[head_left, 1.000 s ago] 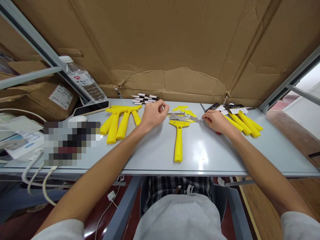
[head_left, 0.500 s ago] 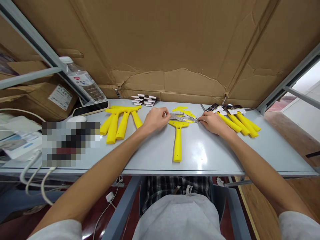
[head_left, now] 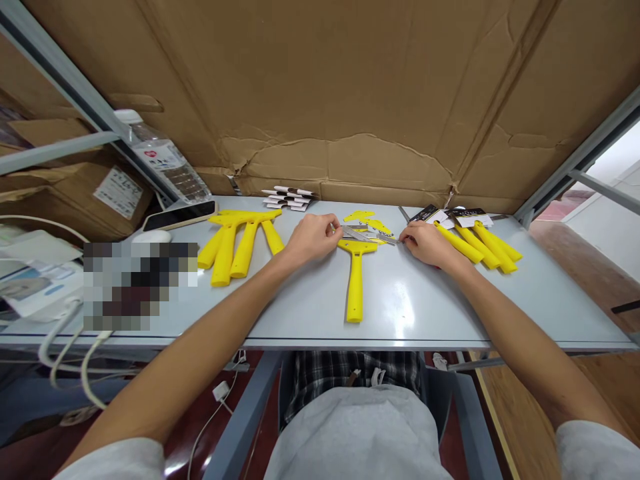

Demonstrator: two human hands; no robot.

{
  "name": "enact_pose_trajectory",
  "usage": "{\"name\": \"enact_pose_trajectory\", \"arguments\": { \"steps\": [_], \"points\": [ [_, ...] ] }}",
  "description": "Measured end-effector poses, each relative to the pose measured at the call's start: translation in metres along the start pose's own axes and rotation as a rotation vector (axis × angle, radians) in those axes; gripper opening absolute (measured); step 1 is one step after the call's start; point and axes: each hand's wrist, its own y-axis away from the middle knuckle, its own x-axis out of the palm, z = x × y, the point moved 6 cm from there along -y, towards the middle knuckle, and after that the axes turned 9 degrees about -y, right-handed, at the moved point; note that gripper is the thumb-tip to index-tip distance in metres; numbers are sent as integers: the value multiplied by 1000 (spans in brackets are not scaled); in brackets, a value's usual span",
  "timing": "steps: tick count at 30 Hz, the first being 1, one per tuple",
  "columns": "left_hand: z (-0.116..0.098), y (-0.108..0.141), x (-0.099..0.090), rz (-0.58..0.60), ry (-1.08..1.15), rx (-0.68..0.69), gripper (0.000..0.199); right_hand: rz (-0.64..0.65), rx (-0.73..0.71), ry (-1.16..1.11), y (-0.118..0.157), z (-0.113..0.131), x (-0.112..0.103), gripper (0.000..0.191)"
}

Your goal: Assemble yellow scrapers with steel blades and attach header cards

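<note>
My left hand [head_left: 314, 237] is pinched closed at the left end of a thin metal blade [head_left: 355, 233]. Facing it, my right hand [head_left: 425, 243] has its fingers drawn together beside the right tip of the blades; what lies between them is too small to make out. A yellow scraper handle [head_left: 355, 287] lies between my forearms, its wide head just below the loose blades. Small yellow plates [head_left: 361, 216] lie behind the blades.
Several yellow scraper handles [head_left: 243, 250] are grouped on the left. Scrapers with black and white cards [head_left: 463, 243] lie at right. Folded cards [head_left: 289, 198], a phone [head_left: 181, 216] and a bottle [head_left: 167, 163] sit toward the back, before a cardboard wall [head_left: 330, 87]. White cables [head_left: 63, 340] hang at left.
My right hand has shifted slightly right, away from the blade tips. My left hand keeps nearly the same place at the blade's left end.
</note>
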Motion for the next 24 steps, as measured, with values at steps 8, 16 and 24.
{"name": "enact_pose_trajectory", "arguments": {
  "steps": [8,16,24],
  "points": [
    [-15,5,6,65,11,308,40,29,-15,-26,2,-6,0,36],
    [-12,7,16,137,-2,355,44,21,-33,-64,0,-10,-1,23],
    [-7,5,23,184,10,352,44,2,-23,-75,0,-10,0,18]
  ]
}}
